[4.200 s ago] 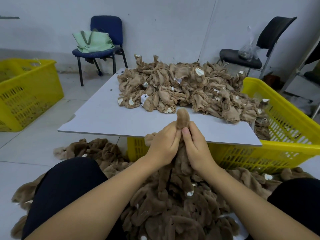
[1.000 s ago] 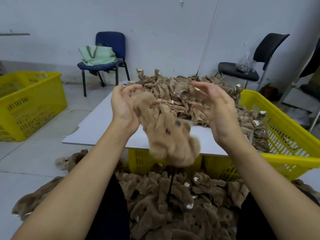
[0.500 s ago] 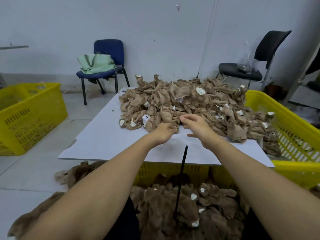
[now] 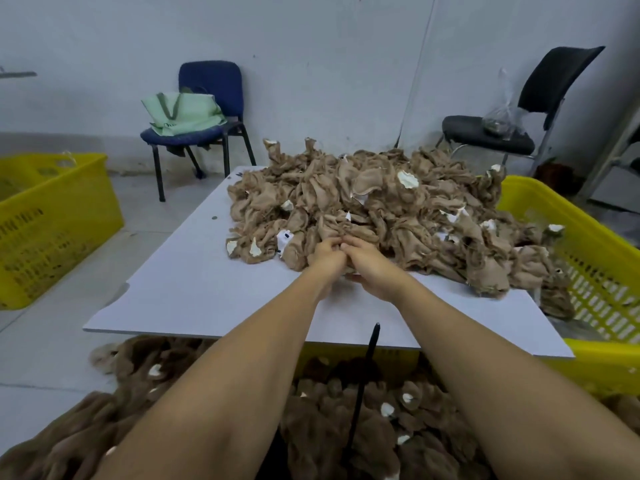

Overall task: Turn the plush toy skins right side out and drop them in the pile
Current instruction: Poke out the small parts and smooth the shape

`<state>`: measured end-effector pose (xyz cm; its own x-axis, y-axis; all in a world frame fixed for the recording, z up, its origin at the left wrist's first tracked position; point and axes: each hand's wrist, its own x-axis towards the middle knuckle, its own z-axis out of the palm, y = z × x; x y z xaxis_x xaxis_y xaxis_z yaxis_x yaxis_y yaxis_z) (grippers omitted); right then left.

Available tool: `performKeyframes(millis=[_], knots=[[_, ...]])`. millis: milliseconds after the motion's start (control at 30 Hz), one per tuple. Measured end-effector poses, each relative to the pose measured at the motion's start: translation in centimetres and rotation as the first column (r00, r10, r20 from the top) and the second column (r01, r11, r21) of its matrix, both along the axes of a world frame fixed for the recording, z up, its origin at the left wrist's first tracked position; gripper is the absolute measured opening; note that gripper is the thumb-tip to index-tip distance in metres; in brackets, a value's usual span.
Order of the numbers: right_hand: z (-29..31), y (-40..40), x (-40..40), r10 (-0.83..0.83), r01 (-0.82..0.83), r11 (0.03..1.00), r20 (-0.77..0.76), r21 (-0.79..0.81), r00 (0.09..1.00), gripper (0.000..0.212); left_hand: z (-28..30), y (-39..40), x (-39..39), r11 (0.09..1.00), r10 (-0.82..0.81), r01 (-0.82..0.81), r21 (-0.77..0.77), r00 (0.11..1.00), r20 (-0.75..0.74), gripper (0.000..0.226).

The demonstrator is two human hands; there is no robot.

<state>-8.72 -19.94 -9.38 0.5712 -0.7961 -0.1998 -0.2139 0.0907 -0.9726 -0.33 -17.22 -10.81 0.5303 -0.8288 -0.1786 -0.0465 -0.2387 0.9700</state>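
Both hands are reaching together into the near edge of the heap of inside-out skins (image 4: pixel 363 209), which is lying across the far and right half of the white board (image 4: pixel 194 278): the left hand (image 4: pixel 327 256) and the right hand (image 4: pixel 369 266) are touching side by side, fingers curling into one tan skin (image 4: pixel 332 226) at the heap's front, though the grip itself is partly hiding in the folds. The heap is looking matte, thin and crumpled, its knit backing facing out, with small white patches and tags showing; any print on them is too small to read. The board's near and left parts are lying bare, flat and smooth, with a notch in its left edge, and at its right edge the skins are spilling into the yellow slotted plastic crate (image 4: pixel 588 258) holding the board up. Below the near edge, the pile of turned skins (image 4: pixel 346 427) is spreading over the floor, darker brown and fluffy, with a thin black rod (image 4: pixel 363 379) standing up out of it. A second yellow crate (image 4: pixel 52 230) is sitting well apart at the left. By the wall, a blue padded chair (image 4: pixel 211 81) is carrying a pale green bag (image 4: pixel 180 112) with illegible lettering, and a black chair (image 4: pixel 554 77) is carrying a clear plastic bag (image 4: pixel 500 116).
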Motion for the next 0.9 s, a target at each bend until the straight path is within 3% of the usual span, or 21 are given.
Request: performKeyframes(millis=[100,233,367,533,667,767,900], knots=[[0.9,1.2,0.4,-0.007,0.008,1.000,0.050,-0.018,0.999,0.046,0.8,0.3,-0.7,0.996,0.032,-0.049,0.069,0.974,0.226,0.038],[3.3,2.3,-1.4,-0.090,0.091,0.996,0.068,-0.009,0.994,0.045,3.0,1.2,-2.5,0.991,-0.117,0.126,-0.031,0.970,0.213,0.038],[5.1,4.5,-3.2,-0.077,0.078,0.997,0.121,0.000,0.990,0.044,3.8,2.3,-3.1,0.983,-0.040,0.074,-0.167,0.980,0.197,0.034],[6.9,6.9,-4.6,-0.048,0.052,0.998,0.118,-0.028,0.992,0.046,5.4,4.4,-4.0,0.987,-0.054,0.093,-0.130,0.958,0.282,0.041],[7.3,7.7,-5.6,-0.012,0.017,0.995,0.054,-0.095,0.998,0.048,7.2,7.9,-3.6,0.948,-0.144,0.213,-0.235,0.950,0.278,0.038],[7.3,7.4,-6.4,-0.017,0.018,0.990,0.008,-0.142,1.000,0.039,8.1,9.3,-3.2,0.936,-0.220,0.286,-0.203,0.930,0.293,0.036],[7.5,7.1,-7.6,0.031,-0.045,0.993,-0.124,-0.112,0.992,0.046,8.2,10.1,-2.4,0.950,-0.280,0.313,-0.014,0.868,0.410,0.019]])
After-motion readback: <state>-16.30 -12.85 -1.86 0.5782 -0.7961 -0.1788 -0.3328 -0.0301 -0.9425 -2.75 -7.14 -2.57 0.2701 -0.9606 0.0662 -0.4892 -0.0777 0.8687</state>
